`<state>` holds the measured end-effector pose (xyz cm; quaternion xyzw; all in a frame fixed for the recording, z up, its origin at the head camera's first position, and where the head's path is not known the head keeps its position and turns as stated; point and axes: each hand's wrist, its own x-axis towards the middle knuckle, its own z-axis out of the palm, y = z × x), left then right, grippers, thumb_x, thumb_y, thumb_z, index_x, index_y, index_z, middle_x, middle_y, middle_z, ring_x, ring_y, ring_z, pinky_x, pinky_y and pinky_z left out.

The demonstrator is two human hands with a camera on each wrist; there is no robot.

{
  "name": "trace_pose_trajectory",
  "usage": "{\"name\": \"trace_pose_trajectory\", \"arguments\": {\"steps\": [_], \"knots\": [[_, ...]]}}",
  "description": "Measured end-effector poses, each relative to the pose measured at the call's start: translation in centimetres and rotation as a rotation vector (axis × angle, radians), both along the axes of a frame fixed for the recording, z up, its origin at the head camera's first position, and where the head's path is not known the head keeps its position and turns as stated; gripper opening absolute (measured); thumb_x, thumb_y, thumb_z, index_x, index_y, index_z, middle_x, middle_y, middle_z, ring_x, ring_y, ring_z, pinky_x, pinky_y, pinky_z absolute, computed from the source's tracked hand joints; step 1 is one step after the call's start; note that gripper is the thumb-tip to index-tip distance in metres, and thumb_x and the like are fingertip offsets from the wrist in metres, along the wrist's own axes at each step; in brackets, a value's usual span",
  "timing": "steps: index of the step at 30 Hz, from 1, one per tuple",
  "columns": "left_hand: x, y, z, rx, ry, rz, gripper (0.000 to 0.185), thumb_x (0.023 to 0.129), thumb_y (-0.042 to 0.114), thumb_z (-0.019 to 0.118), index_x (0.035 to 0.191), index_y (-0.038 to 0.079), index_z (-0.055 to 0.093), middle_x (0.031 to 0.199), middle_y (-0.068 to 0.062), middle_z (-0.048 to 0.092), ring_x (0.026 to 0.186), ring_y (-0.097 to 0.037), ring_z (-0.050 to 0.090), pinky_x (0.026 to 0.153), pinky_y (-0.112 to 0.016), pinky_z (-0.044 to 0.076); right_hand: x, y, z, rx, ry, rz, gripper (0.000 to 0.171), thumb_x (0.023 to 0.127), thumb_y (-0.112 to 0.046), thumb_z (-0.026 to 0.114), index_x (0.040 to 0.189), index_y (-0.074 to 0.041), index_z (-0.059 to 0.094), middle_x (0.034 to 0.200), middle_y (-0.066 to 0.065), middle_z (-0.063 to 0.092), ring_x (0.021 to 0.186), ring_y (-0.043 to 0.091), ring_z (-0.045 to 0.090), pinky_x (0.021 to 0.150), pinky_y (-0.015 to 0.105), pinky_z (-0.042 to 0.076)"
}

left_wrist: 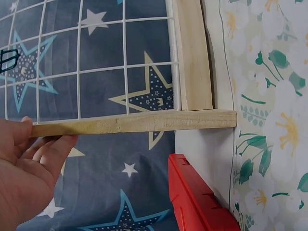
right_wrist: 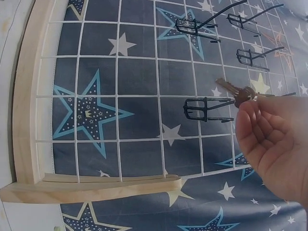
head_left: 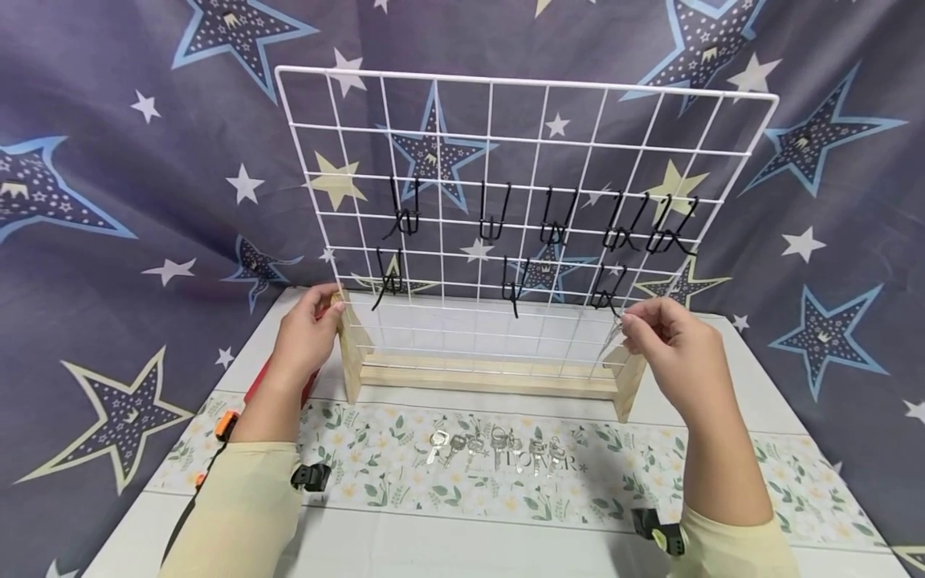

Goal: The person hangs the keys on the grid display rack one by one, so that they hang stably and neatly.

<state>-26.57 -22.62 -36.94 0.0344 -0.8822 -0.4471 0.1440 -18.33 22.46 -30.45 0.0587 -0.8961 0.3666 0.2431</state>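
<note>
Both hands are busy: my right hand (head_left: pixel 675 345) pinches a key (right_wrist: pixel 232 90) pointing toward the black hook (right_wrist: pixel 204 109) just beside it, my left hand (head_left: pixel 307 333) grips the wooden stand (left_wrist: pixel 130 122).

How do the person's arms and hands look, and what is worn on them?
Both arms wear long pale yellow sleeves that end above the wrists. Each arm carries a small black clip-like device: one beside the left sleeve, one at the right sleeve, with a bit of yellow-green on it. The left hand and the right hand are bare, with no gloves; I see no rings.
</note>
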Motion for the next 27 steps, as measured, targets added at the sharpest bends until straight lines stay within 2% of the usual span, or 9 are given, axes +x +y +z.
{"name": "trace_pose_trajectory", "arguments": {"steps": [8, 16, 27], "knots": [[-0.1, 0.1, 0.1, -0.019, -0.009, 0.006, 0.042, 0.104, 0.031, 0.047, 0.144, 0.018, 0.047, 0.138, -0.015, 0.057, 0.123, -0.030, 0.054, 0.103, -0.049, 0.046, -0.5, 0.4, -0.2, -0.027, -0.035, 0.008, 0.025, 0.099, -0.034, 0.058, 0.101, -0.011, 0.066, 0.084, 0.004, 0.068, 0.071, 0.005, 0.064, 0.062, 0.015, 0.051], [-0.1, 0.1, 0.0, -0.026, 0.005, 0.007, 0.041, 0.104, 0.030, 0.048, 0.143, 0.018, 0.048, 0.135, -0.014, 0.059, 0.117, -0.029, 0.057, 0.100, -0.048, 0.048, -1.4, 0.4, -0.7, -0.090, -0.056, 0.060, 0.024, 0.100, -0.026, 0.058, 0.105, -0.004, 0.065, 0.090, 0.011, 0.068, 0.074, 0.001, 0.064, 0.067, 0.011, 0.054], [0.0, 0.1, -0.1, -0.026, 0.004, 0.011, 0.041, 0.104, 0.029, 0.048, 0.143, 0.017, 0.048, 0.136, -0.014, 0.058, 0.117, -0.029, 0.057, 0.101, -0.048, 0.046, -2.7, 0.2, -1.4, -0.110, -0.065, 0.041, 0.028, 0.100, -0.028, 0.058, 0.103, -0.001, 0.064, 0.089, 0.013, 0.069, 0.072, 0.001, 0.064, 0.066, 0.015, 0.056]]}}
